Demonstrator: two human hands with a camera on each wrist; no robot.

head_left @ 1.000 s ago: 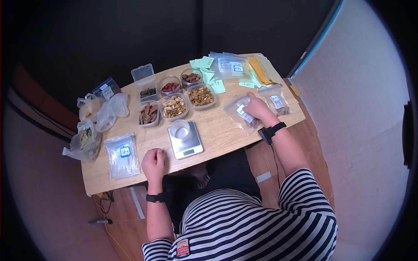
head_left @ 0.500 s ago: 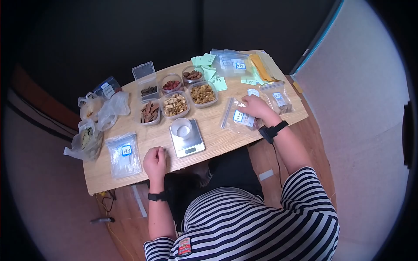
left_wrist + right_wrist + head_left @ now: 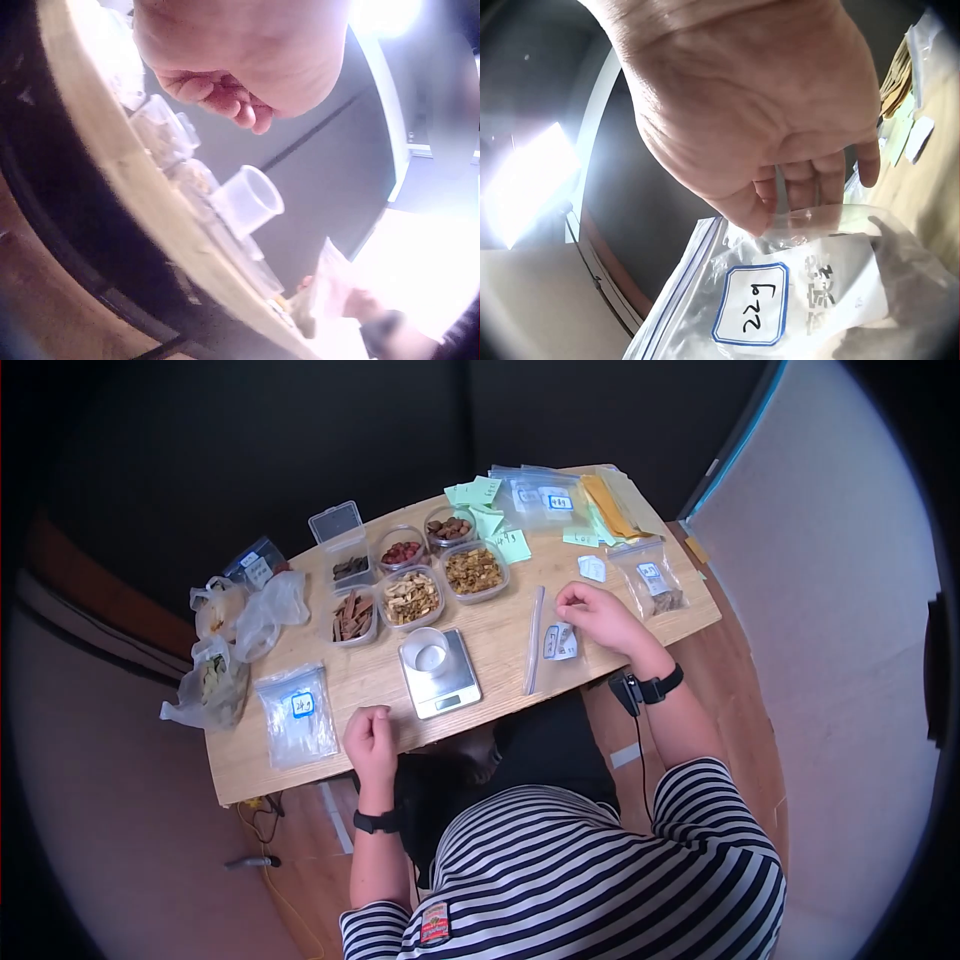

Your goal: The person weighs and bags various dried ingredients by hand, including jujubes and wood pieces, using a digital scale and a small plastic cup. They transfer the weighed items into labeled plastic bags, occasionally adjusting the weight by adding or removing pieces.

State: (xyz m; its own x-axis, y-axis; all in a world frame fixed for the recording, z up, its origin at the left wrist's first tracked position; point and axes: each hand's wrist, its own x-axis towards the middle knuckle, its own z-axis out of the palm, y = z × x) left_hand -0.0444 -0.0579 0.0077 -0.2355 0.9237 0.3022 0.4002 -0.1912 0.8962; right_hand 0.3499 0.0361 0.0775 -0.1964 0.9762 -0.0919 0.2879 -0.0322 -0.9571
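Note:
My right hand point(image 3: 600, 618) pinches the edge of a clear zip bag point(image 3: 750, 307) between thumb and fingers, at the table's right side. The bag's blue-framed label point(image 3: 751, 306) reads 22g, and its zip strip point(image 3: 535, 640) faces left in the head view. Behind this hand lies a small white slip point(image 3: 592, 567). Near the front edge, my left hand point(image 3: 372, 744) holds nothing, its fingers loosely curled in the left wrist view. Right of it stands a silver scale point(image 3: 447, 695) bearing a clear plastic cup point(image 3: 428, 651).
Several tubs sit mid-table, among them bark strips point(image 3: 352, 618), pale slices point(image 3: 411, 598) and red fruit point(image 3: 401, 554). Flat zip bags point(image 3: 300, 732) lie front left, plastic bags point(image 3: 212, 685) far left. Green notes point(image 3: 513, 544) and a filled bag point(image 3: 655, 585) are on the right.
My right hand has raised the 22g bag and tilted it up from the tabletop, its zip strip swinging round to the left. The white slip has come into view behind it. My left hand stays put.

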